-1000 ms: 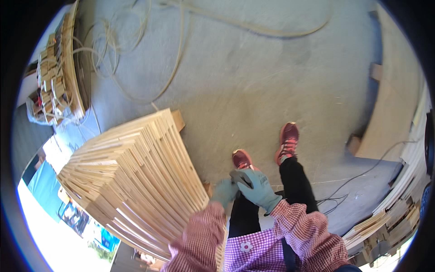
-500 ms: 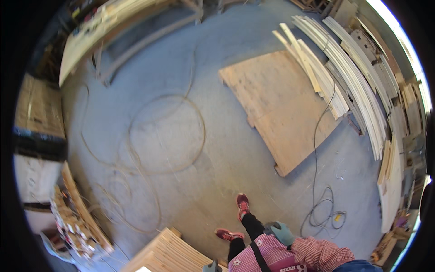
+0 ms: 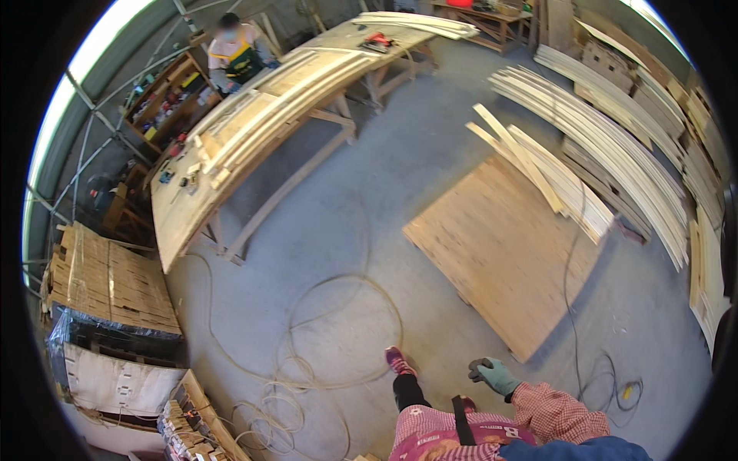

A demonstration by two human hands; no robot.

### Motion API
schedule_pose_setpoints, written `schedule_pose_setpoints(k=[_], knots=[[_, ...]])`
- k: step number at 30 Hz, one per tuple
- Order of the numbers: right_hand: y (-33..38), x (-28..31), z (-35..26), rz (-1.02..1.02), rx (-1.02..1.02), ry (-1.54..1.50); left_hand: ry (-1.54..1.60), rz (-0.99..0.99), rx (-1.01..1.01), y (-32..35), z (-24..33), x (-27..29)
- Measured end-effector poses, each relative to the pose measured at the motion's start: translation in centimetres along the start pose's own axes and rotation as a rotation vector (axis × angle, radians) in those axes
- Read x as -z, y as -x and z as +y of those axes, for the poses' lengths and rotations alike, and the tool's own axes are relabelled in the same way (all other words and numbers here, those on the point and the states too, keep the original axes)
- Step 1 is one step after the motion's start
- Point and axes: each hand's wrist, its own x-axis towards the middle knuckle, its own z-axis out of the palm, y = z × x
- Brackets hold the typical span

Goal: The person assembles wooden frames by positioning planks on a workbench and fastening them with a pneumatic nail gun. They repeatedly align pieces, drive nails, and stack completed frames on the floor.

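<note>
One gloved right hand (image 3: 496, 376) (curled, grip unclear) | left hand unseen | wrapped white package (image 3: 115, 382) lower-left

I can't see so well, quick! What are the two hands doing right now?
Left hand: not in view.
Right hand: in a green glove, fingers curled in; holding nothing that shows, above the grey floor.

floor (image 3: 361, 192): big board (image 3: 503, 250) lies on it, right
hose (image 3: 323, 338): coiled left of board
surface (image 3: 254, 115): far behind, planks (image 3: 269, 92) on top
</note>
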Motion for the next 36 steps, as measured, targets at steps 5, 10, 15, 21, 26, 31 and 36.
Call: schedule_pose_setpoints(k=[5, 10, 15, 21, 26, 31, 36], knots=[[-6.9, -0.1, -5.2, 0.088, -0.074, -0.052, 0.113, -0.009, -0.092, -4.8, 10.6, 2.9], [-11.4, -0.8, -12.0, 0.251, -0.111, -0.122, 0.088, -0.016, -0.217, -13.2, 25.2, 11.1], [-16.5, 2.3, -12.8, 0.392, -0.215, -0.313, -0.158, -0.125, -0.608, -13.4, 52.0, 4.7], [-26.7, 7.0, -13.1, 0.400, -0.505, -0.161, -0.214, -0.151, -0.714, -14.5, 70.0, -5.5], [-41.0, 6.7, -21.8, 0.240, -0.165, -0.038, -0.431, -0.188, -0.544, -15.8, 75.8, -10.5], [-49.5, 2.8, -43.4, 0.420, -0.007, -0.429, -0.447, -0.147, -0.301, -18.9, 84.8, -14.4], [-55.3, 2.4, -48.0, 0.493, 0.044, -0.571, -0.451, -0.161, -0.394, -20.5, 99.5, -19.4]])
